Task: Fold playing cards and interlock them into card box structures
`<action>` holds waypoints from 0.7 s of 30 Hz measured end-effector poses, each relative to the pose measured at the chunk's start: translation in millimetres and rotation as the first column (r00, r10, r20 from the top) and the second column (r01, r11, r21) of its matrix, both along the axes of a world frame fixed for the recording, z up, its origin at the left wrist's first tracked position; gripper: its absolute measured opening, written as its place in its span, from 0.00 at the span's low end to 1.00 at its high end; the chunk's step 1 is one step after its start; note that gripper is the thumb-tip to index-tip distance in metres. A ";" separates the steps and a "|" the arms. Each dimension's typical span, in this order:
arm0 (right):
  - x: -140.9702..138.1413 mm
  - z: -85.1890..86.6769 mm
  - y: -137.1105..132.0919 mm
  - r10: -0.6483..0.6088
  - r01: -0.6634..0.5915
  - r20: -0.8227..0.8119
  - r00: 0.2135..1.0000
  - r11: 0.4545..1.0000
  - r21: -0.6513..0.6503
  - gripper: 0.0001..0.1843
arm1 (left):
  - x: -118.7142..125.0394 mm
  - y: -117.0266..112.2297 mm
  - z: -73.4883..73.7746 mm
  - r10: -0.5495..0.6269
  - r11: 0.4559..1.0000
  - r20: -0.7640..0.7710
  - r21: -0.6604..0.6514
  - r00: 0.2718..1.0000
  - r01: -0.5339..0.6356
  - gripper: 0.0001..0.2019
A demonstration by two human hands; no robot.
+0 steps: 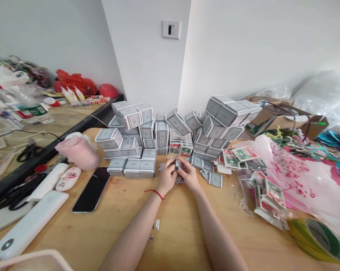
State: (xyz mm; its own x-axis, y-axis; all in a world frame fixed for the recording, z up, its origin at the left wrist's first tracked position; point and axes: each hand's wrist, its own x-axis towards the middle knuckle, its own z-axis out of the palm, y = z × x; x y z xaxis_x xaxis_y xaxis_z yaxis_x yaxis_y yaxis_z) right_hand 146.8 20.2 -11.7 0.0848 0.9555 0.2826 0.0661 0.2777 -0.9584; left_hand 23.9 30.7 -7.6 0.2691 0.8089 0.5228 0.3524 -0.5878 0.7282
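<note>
The grip is closed: the left hand (167,174) and the right hand (188,174) meet, fingertips pinching cards (178,162) between them, largely hidden by the fingers. These cards are at the centre of the wooden worktop (175,248), just above another face-up card (180,180) that shows below the hands. A red bracelet (155,193) circles the left wrist. Beyond the hands, grey card blocks (140,165) stand in uneven piles, some tilted, spreading to both sides. Just right of the right hand lie loose cards (215,179), grey backs up. Farther right are red-and-green boxes (273,194), a pink-and-white bag (294,169) and, near the corner, a roll of yellow tape (301,237). Left of the left arm, a dark-screened phone (91,192) lies flat; beside it are a pink roll (78,152) and a white mouse (68,178). On a separate surface at far left lie black scissors (31,151) and clear bottles (31,105). Behind everything is a pale wall (150,56).
</note>
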 end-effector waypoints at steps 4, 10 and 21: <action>-0.7 0.9 -1.0 0.044 -0.044 -0.034 0.998 0.999 -0.007 0.25 | -0.3 0.1 -0.6 0.030 0.999 -0.012 0.018 0.999 -0.030 0.15; 0.2 0.8 -2.7 0.030 -0.033 -0.065 0.997 0.999 -0.033 0.25 | -3.2 -2.7 8.1 0.011 1.000 -0.036 0.004 0.999 -0.011 0.07; 1.1 -4.8 -0.3 -0.032 0.026 -0.137 0.990 0.999 -0.047 0.27 | -5.3 -0.5 4.2 -0.046 0.996 0.051 -0.079 0.998 0.050 0.17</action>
State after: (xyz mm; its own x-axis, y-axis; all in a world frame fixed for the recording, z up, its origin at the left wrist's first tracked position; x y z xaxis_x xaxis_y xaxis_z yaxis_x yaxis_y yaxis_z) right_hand 148.0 19.9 -16.5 0.1476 0.9635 0.2233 -0.0600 0.2340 -0.9704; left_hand 18.5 30.3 -3.4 0.2842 0.8357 0.4699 0.2882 -0.5419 0.7895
